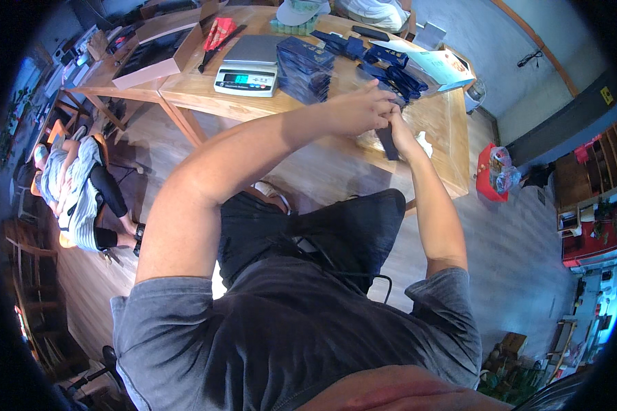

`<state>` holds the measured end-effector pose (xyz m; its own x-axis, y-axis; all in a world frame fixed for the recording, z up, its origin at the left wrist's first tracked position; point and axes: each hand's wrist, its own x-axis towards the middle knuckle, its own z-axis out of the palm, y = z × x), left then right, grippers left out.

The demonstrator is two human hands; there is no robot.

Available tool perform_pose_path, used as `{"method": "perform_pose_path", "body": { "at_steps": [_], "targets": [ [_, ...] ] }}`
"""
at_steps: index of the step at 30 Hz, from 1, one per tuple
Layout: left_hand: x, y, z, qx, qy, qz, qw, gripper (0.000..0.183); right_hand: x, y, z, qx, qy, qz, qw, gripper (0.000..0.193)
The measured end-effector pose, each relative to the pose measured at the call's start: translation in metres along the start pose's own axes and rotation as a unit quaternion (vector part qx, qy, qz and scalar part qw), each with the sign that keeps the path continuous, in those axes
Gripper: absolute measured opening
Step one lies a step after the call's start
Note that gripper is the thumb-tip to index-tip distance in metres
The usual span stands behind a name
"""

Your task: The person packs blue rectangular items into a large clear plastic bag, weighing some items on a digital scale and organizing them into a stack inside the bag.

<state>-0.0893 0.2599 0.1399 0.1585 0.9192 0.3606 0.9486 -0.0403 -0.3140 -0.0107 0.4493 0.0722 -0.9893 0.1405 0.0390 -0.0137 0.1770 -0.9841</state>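
My left hand (365, 109) and my right hand (403, 135) meet over the right part of the wooden table. Between them is a narrow dark packet (389, 142), its lower end hanging below my fingers. The right hand is closed on its side. The left hand's bent fingers are closed at its upper end, which they largely hide. Just beyond lies a loose pile of dark blue packets (394, 75). Left of my hands stands a block of dark blue packets (304, 68) that looks wrapped in clear plastic. A crumpled white tissue (424, 144) lies right of my right hand.
A digital scale (245, 79) with a lit display stands on the table (452, 130). An open cardboard box (151, 68), a red item (219, 33), a pale cap (300, 11) and a light blue carton (452, 68) surround it. A red bin (492, 175) and a seated person (82, 185) flank the table.
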Motion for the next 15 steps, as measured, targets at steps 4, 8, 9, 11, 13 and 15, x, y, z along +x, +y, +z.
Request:
{"method": "perform_pose_path", "body": {
  "at_steps": [4, 8, 9, 11, 13, 15],
  "targets": [
    [-0.001, 0.000, 0.004, -0.003, 0.001, 0.004, 1.000, 0.032, 0.006, 0.000, 0.006, -0.029, 0.011, -0.039, 0.999, 0.041],
    [-0.011, -0.010, 0.008, -0.041, 0.068, 0.044, 0.996, 0.049, 0.008, -0.013, 0.013, 0.006, -0.044, -0.069, 0.997, 0.032],
    [-0.013, -0.016, 0.004, -0.060, 0.085, 0.029, 0.994, 0.055, 0.007, -0.013, 0.013, -0.062, -0.010, -0.087, 0.994, 0.029],
    [-0.024, -0.032, -0.013, -0.099, 0.114, -0.005, 0.989, 0.065, 0.003, -0.008, 0.013, -0.190, 0.021, -0.137, 0.972, 0.024],
    [-0.040, -0.050, -0.023, -0.037, 0.074, -0.100, 0.992, 0.073, -0.005, -0.003, 0.016, -0.310, 0.014, -0.204, 0.928, 0.022],
    [-0.063, -0.072, -0.028, 0.003, 0.019, -0.195, 0.981, 0.078, -0.012, -0.002, 0.014, -0.355, -0.038, -0.220, 0.908, 0.025]
  ]
}}
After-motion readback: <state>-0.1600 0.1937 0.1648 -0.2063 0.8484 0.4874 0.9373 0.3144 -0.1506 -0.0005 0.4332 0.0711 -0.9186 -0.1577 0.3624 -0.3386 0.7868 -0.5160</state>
